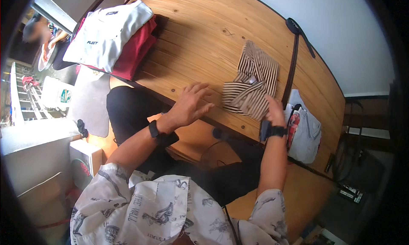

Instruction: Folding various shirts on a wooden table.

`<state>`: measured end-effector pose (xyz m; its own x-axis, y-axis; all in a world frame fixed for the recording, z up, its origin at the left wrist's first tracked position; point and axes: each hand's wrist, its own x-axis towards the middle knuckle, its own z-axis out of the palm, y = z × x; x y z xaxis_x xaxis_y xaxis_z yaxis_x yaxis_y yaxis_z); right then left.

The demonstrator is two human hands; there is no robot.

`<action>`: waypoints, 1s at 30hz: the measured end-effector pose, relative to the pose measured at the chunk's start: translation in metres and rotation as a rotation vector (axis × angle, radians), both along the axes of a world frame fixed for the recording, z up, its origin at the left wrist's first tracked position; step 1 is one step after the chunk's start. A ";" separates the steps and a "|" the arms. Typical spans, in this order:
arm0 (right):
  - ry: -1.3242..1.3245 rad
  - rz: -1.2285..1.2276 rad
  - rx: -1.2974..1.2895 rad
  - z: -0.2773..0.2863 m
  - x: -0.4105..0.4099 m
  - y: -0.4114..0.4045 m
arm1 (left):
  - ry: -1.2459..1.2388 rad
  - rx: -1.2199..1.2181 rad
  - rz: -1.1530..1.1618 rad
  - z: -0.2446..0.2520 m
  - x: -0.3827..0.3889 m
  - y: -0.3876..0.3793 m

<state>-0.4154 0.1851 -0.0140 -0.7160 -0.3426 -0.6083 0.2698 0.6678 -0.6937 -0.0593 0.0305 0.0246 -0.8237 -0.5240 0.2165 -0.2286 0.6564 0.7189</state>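
Observation:
A striped brown-and-cream cloth [257, 82], possibly a garment, lies bunched and partly folded on the wooden table [198, 27]. Its near part is blurred, and a small pale, shiny spot shows in its middle. My right hand [275, 112] grips the cloth's near right edge, with a dark band on the wrist. To the left of the cloth, my left hand [193, 101] hovers over the table's front edge, fingers spread and holding nothing. A dark watch sits on that wrist.
Folded white [108, 34] and red shirts [135, 53] are stacked at the table's left end. Folded pale garments [305, 133] lie at the right, beside a long dark strap [291, 66]. Beyond the left side, another person [36, 32] handles something in a basin.

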 end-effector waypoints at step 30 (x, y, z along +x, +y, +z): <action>-0.290 0.036 -0.377 0.015 0.152 0.038 | -0.397 -0.361 -0.237 -0.037 0.016 0.053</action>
<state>-0.2639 0.2234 0.0013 -0.5187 -0.5996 -0.6095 0.4689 0.3966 -0.7892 -0.0429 0.0830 -0.0126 -0.9639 -0.2661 -0.0026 -0.2520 0.9098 0.3297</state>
